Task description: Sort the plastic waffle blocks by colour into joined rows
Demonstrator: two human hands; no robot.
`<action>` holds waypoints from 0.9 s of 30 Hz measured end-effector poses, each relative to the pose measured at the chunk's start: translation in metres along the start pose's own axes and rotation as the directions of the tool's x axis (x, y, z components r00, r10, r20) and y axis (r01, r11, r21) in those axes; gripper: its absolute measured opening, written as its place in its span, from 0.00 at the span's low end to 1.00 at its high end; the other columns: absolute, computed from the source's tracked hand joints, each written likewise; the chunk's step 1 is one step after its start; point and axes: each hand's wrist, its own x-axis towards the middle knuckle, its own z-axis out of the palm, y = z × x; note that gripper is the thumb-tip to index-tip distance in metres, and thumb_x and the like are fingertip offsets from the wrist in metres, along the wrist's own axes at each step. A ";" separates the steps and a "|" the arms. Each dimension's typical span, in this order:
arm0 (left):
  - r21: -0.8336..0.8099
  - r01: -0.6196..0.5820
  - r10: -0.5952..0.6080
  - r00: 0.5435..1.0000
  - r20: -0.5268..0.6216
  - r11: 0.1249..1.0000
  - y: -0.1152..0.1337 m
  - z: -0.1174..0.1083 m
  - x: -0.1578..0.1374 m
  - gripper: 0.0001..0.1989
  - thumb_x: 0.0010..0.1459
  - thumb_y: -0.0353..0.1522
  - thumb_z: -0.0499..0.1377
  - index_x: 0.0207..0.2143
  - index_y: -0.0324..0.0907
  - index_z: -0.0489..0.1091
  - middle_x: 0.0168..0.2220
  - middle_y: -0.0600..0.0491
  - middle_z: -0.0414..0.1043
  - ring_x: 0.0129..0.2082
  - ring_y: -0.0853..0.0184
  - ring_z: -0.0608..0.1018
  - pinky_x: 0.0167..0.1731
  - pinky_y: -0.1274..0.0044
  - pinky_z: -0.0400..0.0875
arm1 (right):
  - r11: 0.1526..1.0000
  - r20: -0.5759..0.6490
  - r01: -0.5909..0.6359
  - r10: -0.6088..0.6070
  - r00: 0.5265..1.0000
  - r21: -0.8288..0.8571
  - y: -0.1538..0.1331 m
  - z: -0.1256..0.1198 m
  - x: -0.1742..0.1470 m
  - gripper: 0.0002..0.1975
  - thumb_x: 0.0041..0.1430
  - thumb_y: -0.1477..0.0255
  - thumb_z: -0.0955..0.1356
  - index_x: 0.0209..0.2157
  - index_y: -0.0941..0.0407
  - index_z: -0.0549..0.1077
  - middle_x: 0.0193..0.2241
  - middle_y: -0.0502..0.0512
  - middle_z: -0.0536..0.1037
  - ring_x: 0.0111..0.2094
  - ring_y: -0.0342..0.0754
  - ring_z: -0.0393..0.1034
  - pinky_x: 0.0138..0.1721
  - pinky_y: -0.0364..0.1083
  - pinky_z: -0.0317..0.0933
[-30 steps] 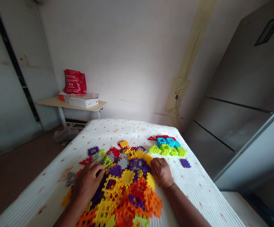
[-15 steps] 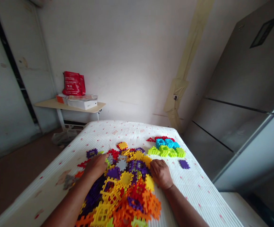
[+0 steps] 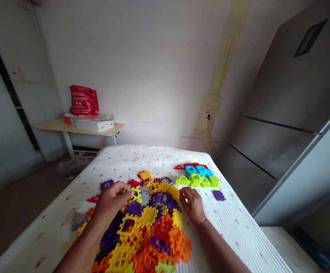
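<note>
Head view: the left hand [image 3: 112,199] has its thumb and fingers together, clamped on the near-left edge of a lime-green piece [image 3: 137,194], which sits tilted at the far-left part of the heap of notched pieces [image 3: 149,215]. In the picture from 1.0 s ago this hand was lower and nearer the wearer, thumb apart from the lime-green pieces; at 0.5 s ago it lay over them, hiding much of the grip. Now 1 piece stands out between the fingertips, so I judge that it has been singled out from the mix, though whether it is fully clear of its neighbours I cannot tell.

The right hand [image 3: 192,204] has stayed put, fingers curled beside a yellow piece [image 3: 174,193] on the heap's right edge; whether its grip is closed on that piece cannot be told.

Farther right on the white spotted surface [image 3: 153,153], a lime-green group [image 3: 195,181], blue pieces [image 3: 199,170] and red pieces [image 3: 196,165] lie by colour, unchanged, with 1 purple tile [image 3: 219,195] apart.
</note>
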 end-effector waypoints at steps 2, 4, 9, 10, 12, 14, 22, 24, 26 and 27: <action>-0.124 0.044 -0.042 0.999 0.022 0.991 0.001 0.009 -0.011 0.15 0.43 0.44 0.59 0.26 0.42 0.64 0.17 0.61 0.65 0.15 0.72 0.68 0.16 0.80 0.62 | 0.992 -0.040 -0.055 0.060 0.997 0.115 -0.014 -0.001 0.005 0.07 0.60 0.75 0.61 0.33 0.56 0.70 0.28 0.54 0.73 0.30 0.45 0.68 0.31 0.43 0.59; -0.222 0.092 -0.087 0.996 0.033 0.971 -0.001 0.018 -0.019 0.16 0.42 0.44 0.60 0.26 0.42 0.64 0.17 0.59 0.67 0.16 0.71 0.69 0.16 0.80 0.63 | 0.966 -0.034 -0.089 0.101 0.994 0.245 -0.032 -0.003 0.010 0.06 0.60 0.74 0.62 0.35 0.55 0.70 0.29 0.54 0.74 0.31 0.45 0.69 0.32 0.43 0.62; -0.370 0.156 -0.148 0.988 0.049 0.916 -0.005 0.033 -0.027 0.17 0.42 0.44 0.62 0.26 0.41 0.65 0.20 0.56 0.71 0.17 0.72 0.71 0.16 0.80 0.62 | 0.927 0.055 -0.031 0.011 0.998 0.374 -0.081 -0.006 0.021 0.10 0.59 0.70 0.65 0.43 0.54 0.70 0.37 0.56 0.75 0.38 0.47 0.70 0.39 0.44 0.65; -0.382 0.161 -0.150 0.987 0.059 0.910 -0.005 0.034 -0.028 0.17 0.42 0.44 0.62 0.26 0.41 0.65 0.19 0.57 0.71 0.16 0.72 0.70 0.16 0.81 0.61 | 0.934 0.073 -0.003 -0.024 0.997 0.356 -0.088 -0.006 0.022 0.12 0.58 0.70 0.66 0.44 0.54 0.69 0.39 0.56 0.75 0.40 0.48 0.69 0.40 0.45 0.65; -0.396 0.172 -0.152 0.985 0.082 0.902 -0.004 0.037 -0.033 0.16 0.42 0.44 0.62 0.25 0.41 0.65 0.16 0.58 0.69 0.14 0.73 0.68 0.14 0.82 0.58 | 0.955 0.116 0.033 -0.070 0.991 0.295 -0.098 -0.005 0.023 0.14 0.57 0.71 0.66 0.46 0.53 0.69 0.42 0.57 0.74 0.42 0.49 0.68 0.42 0.46 0.65; -0.392 0.181 -0.152 0.983 0.104 0.902 -0.003 0.040 -0.037 0.16 0.43 0.44 0.62 0.24 0.41 0.65 0.14 0.59 0.68 0.13 0.74 0.66 0.13 0.83 0.56 | 0.972 0.154 0.045 -0.083 0.985 0.232 -0.104 -0.002 0.022 0.14 0.56 0.72 0.66 0.46 0.53 0.69 0.43 0.57 0.74 0.41 0.49 0.68 0.42 0.47 0.65; -0.325 0.139 -0.121 0.990 0.076 0.935 -0.003 0.043 -0.040 0.21 0.42 0.49 0.61 0.29 0.41 0.68 0.18 0.56 0.70 0.15 0.72 0.67 0.14 0.81 0.60 | 0.986 0.209 0.040 -0.074 0.975 0.161 -0.079 -0.009 0.033 0.13 0.56 0.76 0.65 0.44 0.54 0.71 0.37 0.55 0.76 0.38 0.48 0.69 0.39 0.45 0.65; -0.313 0.105 -0.108 0.994 0.006 0.944 -0.003 0.039 -0.040 0.23 0.41 0.50 0.61 0.32 0.41 0.68 0.20 0.55 0.72 0.16 0.72 0.68 0.14 0.81 0.61 | 0.997 0.208 -0.022 0.005 0.978 0.079 -0.052 -0.015 0.044 0.13 0.55 0.75 0.67 0.43 0.54 0.72 0.36 0.56 0.77 0.37 0.48 0.70 0.38 0.45 0.65; -0.283 0.077 -0.090 0.995 -0.035 0.956 -0.005 0.035 -0.040 0.23 0.42 0.50 0.60 0.32 0.41 0.68 0.20 0.56 0.70 0.16 0.72 0.68 0.15 0.81 0.61 | 0.994 0.249 -0.102 0.109 0.962 -0.039 -0.021 -0.019 0.057 0.13 0.53 0.75 0.68 0.42 0.55 0.74 0.36 0.57 0.78 0.38 0.50 0.71 0.39 0.46 0.65; -0.265 0.067 -0.081 0.996 -0.040 0.962 -0.006 0.034 -0.040 0.23 0.42 0.50 0.60 0.32 0.41 0.68 0.19 0.57 0.70 0.16 0.72 0.68 0.15 0.80 0.61 | 0.988 0.296 -0.127 0.149 0.944 -0.091 -0.006 -0.021 0.063 0.14 0.52 0.75 0.68 0.42 0.55 0.74 0.37 0.57 0.78 0.40 0.50 0.71 0.40 0.46 0.64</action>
